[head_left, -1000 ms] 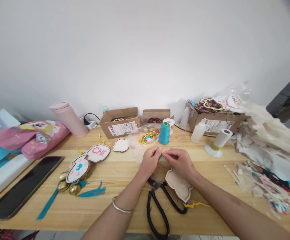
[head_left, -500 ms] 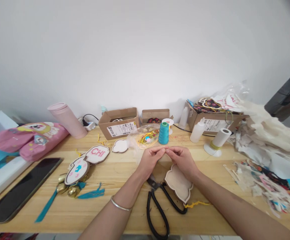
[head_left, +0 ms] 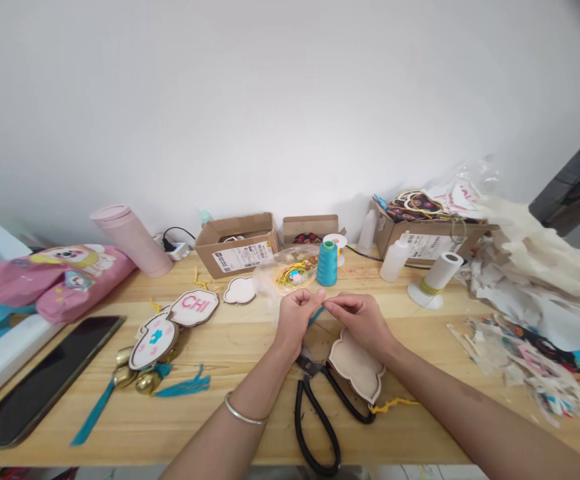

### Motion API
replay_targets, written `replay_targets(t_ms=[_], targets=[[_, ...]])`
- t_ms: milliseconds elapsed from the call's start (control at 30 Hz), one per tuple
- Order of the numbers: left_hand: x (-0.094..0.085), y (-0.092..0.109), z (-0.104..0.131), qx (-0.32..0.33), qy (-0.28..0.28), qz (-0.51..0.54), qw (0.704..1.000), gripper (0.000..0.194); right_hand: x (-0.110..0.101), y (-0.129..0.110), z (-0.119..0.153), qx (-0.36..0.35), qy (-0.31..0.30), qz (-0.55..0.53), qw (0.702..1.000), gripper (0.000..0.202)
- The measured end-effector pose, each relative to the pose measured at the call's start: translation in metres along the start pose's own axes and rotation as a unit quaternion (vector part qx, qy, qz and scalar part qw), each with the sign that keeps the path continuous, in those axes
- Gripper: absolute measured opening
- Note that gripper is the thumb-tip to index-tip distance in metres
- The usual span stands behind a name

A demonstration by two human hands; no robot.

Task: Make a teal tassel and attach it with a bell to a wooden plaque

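Note:
My left hand (head_left: 297,320) and my right hand (head_left: 357,321) meet at the fingertips, both pinching a teal thread (head_left: 316,315) that shows between them. Just behind them stands a teal thread spool (head_left: 327,264). Below my hands lie scissors with black handles (head_left: 315,370), their blades partly hidden by my left hand. A cream cloud-shaped piece (head_left: 355,367) with a yellow cord rests under my right wrist. On the left are an embroidered piece marked CHI (head_left: 194,308), a flowered piece (head_left: 154,341), brass bells (head_left: 146,383) and a teal tassel (head_left: 185,384).
Cardboard boxes (head_left: 240,257) line the wall, with plastic bottles (head_left: 395,260) and a white roll (head_left: 440,273) at the right. Fabric scraps (head_left: 535,373) lie far right. A phone (head_left: 45,380), pink pouch (head_left: 80,273) and pink tumbler (head_left: 133,240) are left.
My fingertips have shifted slightly left, and a teal thread now shows between my hands. The scissors and cloud-shaped piece lie as before.

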State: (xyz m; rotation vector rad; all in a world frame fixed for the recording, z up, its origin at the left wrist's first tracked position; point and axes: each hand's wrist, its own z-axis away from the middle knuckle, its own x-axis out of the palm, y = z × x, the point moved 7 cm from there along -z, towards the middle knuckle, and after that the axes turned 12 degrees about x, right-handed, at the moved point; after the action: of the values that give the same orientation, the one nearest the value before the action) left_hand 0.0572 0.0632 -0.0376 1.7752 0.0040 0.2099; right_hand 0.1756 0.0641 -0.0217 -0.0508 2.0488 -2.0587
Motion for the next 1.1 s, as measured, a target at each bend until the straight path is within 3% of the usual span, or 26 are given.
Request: replay_targets(t_ms=[167,367,467,600,733,833,1100], targets=[[-0.002,0.008,-0.001,0.058,-0.012,-0.08,0.995,0.044,0.0,-0.001,0.001,-0.004,0.005,0.03,1.0,0.021],[-0.012,0.003,-0.005,0.054,0.022,-0.007,0.998,0.044,-0.009,0.009,-0.003,0.086,0.007,-0.05,0.995,0.026],[-0.002,-0.002,-0.005,0.024,-0.027,0.067,0.997,0.021,-0.007,0.009,-0.003,0.105,-0.02,-0.103,0.989,0.027],[0.013,-0.005,-0.001,-0.003,-0.083,0.113,0.99,0.023,0.001,0.008,-0.001,0.098,-0.07,-0.141,0.983,0.027],[0.01,-0.003,-0.002,0.002,-0.043,0.139,0.989,0.01,0.008,0.009,0.0,0.099,-0.112,-0.154,0.977,0.029],[0.006,-0.004,-0.002,-0.011,-0.015,0.162,0.987,0.011,0.009,0.01,0.001,0.105,-0.115,-0.144,0.977,0.03],[0.009,-0.015,-0.002,-0.028,-0.012,0.157,0.987,0.017,0.0,0.013,-0.001,0.132,-0.048,-0.12,0.983,0.028]])
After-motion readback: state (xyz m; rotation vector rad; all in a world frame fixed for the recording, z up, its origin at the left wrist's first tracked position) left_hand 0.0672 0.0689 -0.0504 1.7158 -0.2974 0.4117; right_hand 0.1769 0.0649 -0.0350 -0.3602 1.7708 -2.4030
